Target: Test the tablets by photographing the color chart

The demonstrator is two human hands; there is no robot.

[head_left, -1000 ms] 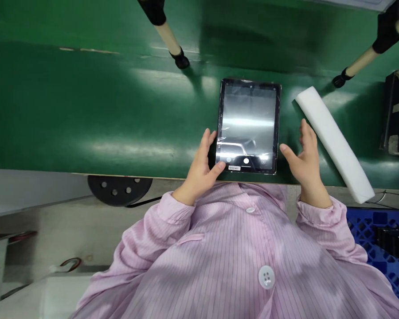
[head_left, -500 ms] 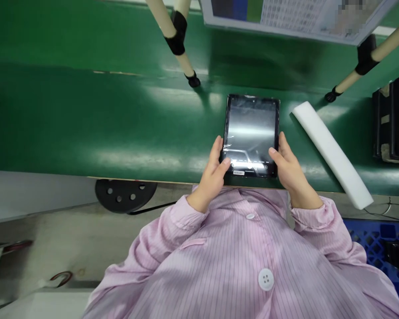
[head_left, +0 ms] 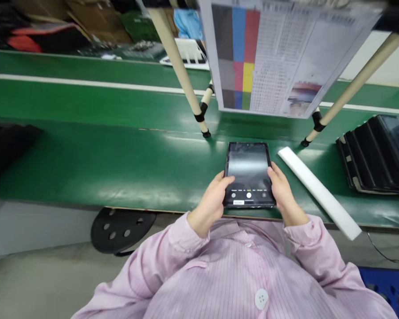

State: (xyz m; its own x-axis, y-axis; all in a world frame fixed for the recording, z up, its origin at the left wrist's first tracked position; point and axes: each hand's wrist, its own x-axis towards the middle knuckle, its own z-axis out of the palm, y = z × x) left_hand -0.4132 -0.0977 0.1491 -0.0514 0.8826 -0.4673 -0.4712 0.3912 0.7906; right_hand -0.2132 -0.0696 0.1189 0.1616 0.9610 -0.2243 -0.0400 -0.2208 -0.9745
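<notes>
Shows dark pinstripes on a pink buttoned cloth shirt (head_left: 229, 283), black edging on a rectangular glass-faced tablet (head_left: 248, 170).

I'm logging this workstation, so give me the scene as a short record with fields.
Left hand: grips the left edge of the tablet, thumb on its front
Right hand: grips its right edge
Screen: round buttons near the bottom
Right of tablet: white bar, slanted, overhanging the green table
Far right: black slabs, stacked
Beyond tablet: chart between beige poles
</notes>
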